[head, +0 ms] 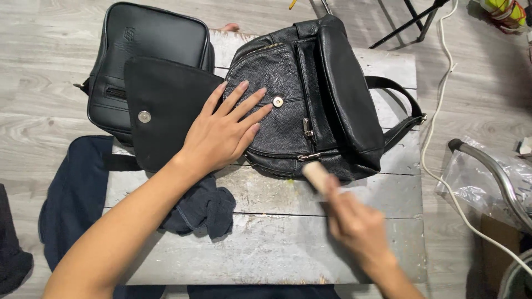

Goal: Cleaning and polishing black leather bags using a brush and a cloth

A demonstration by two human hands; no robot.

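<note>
Backpack [310,99], black leather, lies on a worn grey board [266,249], front pocket up with its flap [166,111] folded open to the left. My left hand [221,133] presses flat on the pocket, fingers spread. My right hand [354,227], blurred, is closed around a pale wooden handle [317,174] at the bag's lower edge; the working end I cannot make out. I judge the step as brushing the leather; the next stroke wants steady bracing. Dark cloth [205,210] lies beneath my wrist; a second black bag [149,44] sits behind.
</note>
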